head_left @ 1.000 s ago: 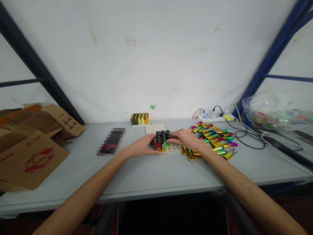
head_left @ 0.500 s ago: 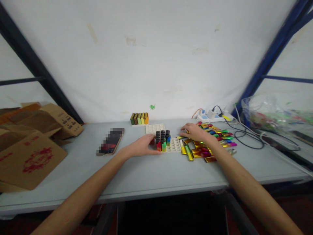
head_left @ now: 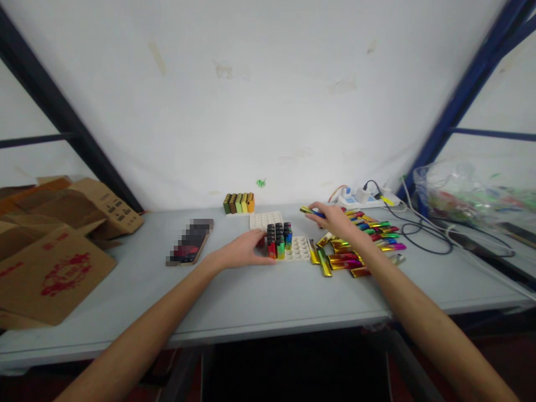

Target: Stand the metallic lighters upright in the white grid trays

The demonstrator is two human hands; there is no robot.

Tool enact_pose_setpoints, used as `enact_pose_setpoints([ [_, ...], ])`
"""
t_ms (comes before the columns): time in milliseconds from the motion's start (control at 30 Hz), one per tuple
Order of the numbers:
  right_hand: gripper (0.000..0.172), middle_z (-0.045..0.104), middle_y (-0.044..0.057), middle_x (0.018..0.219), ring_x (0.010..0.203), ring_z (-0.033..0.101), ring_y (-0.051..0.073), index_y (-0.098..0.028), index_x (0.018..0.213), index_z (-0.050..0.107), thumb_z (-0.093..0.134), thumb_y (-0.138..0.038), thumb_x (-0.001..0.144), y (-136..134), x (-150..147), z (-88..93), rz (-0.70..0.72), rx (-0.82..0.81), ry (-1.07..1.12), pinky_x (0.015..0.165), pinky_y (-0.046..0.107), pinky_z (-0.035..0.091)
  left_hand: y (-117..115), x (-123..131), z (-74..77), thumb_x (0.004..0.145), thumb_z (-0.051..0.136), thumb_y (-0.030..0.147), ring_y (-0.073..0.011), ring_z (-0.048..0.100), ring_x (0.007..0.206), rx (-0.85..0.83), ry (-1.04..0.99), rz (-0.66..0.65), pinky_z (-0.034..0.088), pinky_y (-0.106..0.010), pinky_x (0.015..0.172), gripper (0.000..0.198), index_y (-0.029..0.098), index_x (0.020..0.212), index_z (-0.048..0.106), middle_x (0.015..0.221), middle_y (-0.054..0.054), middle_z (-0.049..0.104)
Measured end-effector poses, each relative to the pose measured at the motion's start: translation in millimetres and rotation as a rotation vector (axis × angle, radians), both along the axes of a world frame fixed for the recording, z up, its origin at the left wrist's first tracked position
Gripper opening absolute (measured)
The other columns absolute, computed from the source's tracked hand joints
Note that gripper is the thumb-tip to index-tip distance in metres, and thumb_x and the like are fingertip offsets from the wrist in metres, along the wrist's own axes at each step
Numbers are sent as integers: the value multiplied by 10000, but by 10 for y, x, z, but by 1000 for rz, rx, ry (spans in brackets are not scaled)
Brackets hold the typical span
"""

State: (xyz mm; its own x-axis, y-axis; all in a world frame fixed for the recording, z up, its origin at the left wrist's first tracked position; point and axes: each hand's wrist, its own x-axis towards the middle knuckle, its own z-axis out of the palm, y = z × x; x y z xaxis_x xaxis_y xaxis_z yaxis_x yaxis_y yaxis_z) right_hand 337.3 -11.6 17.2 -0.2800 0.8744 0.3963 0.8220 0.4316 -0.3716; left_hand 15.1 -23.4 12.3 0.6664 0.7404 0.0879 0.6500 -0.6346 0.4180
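Brown cardboard boxes (head_left: 54, 279), the nearest printed in red, lie heaped at the left end of the table (head_left: 234, 301); a phone (head_left: 195, 240), its screen pixelated, lies flat to their right. Back right: a white power strip (head_left: 368, 203) with plugs seated in it rests near the wall (head_left: 272, 111), black and white cables (head_left: 435, 254) looping over the surface beside a clear plastic bag (head_left: 452, 190), contents indistinct. The pale wall shows faint patches and one small green mark (head_left: 261, 182) low down; a dark post (head_left: 54, 106) slants at left, a blue post (head_left: 458, 106) at right.
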Motion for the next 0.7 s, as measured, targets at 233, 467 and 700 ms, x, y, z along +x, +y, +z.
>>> enact_pose_setpoints([
  [233, 409, 748, 63, 861, 683, 602, 180, -185, 1034, 731, 617, -564, 930, -71, -133, 73, 30, 45, 329, 670, 299, 440, 12, -16, -18, 717, 734, 738, -301, 652, 922, -4, -16, -8, 520, -379, 806, 681, 163, 1067, 634, 1066, -124, 688],
  [467, 510, 482, -30, 603, 598, 430, 133, -174, 729, 619, 620, -664, 870, -100, -235, 77, 109, -121, 525, 566, 274, 345, 13, -8, -22, 713, 733, 751, -313, 653, 963, -12, -11, -16, 522, -393, 839, 727, 153, 1112, 626, 1110, -140, 687],
  [700, 509, 582, 1, 744, 643, 555, 138, -198, 817, 527, 449, -677, 972, -144, -343, 32, 297, -291, 573, 640, 284, 474, 15, -14, -32, 721, 728, 748, -306, 651, 949, 9, -11, -17, 517, -386, 834, 688, 161, 1068, 632, 1081, -129, 689],
])
